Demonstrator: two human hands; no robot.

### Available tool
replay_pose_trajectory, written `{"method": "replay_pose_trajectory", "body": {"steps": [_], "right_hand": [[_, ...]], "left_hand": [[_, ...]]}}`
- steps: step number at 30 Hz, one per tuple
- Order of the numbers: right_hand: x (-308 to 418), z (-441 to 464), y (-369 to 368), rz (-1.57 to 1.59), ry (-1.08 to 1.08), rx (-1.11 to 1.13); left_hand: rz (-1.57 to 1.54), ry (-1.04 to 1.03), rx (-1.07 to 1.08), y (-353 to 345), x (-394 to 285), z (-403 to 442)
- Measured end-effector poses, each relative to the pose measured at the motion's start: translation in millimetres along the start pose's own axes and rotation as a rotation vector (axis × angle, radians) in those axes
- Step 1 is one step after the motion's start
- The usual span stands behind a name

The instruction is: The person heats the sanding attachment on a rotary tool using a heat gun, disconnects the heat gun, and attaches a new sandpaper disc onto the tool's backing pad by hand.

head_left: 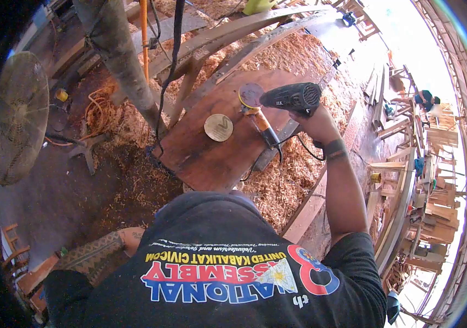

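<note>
My right hand (pixel 318 124) is closed around the handle of a black heat gun (pixel 293 98), held above the right side of a reddish-brown wooden board (pixel 190 156). Its nozzle points left, close to the purplish disc of an orange-and-black angle grinder (pixel 266 130) lying on the board. Whether nozzle and disc touch, I cannot tell. Left of the grinder lies a round tan sanding disc (pixel 218 127). My left arm bends in at my waist; only part of my left hand (pixel 131 238) shows beside my shirt, with its fingers hidden.
A large round fan (pixel 16 117) stands at the left. A thick post (pixel 117 54) and hanging cables rise beyond the board. Wood shavings (pixel 277 202) cover the floor. Long curved timbers (pixel 255 52) lie at the back. Another person (pixel 426 100) is far off at the right.
</note>
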State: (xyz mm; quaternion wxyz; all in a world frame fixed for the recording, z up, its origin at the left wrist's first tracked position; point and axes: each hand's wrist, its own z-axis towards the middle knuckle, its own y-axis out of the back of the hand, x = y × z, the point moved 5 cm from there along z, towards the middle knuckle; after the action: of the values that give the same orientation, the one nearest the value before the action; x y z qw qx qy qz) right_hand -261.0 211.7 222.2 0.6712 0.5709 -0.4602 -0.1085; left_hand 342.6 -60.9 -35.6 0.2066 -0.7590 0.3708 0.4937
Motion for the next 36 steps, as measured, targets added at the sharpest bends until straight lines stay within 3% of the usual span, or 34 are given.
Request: {"method": "replay_pose_trajectory", "body": {"steps": [13,19,28,35,36], "right_hand": [[6,16,-5,0.047,0.038,0.006],[28,26,-6,0.056,0.166,0.021],[43,43,-3,-0.034,0.041,0.048],[49,58,-1,-0.096,0.055,0.032],[46,61,-2,-0.105,0.057,0.022]], "left_hand": [[-0.087,0.033,-0.038,-4,2,-5],[-0.032,0.025,-0.058,-2,0,-4],[-0.05,-0.054,-0.116,4,-21,-5],[0.204,-0.15,-0.108,-8,-6,2],[0.077,-0.107,-0.117,-9,0,1]]}}
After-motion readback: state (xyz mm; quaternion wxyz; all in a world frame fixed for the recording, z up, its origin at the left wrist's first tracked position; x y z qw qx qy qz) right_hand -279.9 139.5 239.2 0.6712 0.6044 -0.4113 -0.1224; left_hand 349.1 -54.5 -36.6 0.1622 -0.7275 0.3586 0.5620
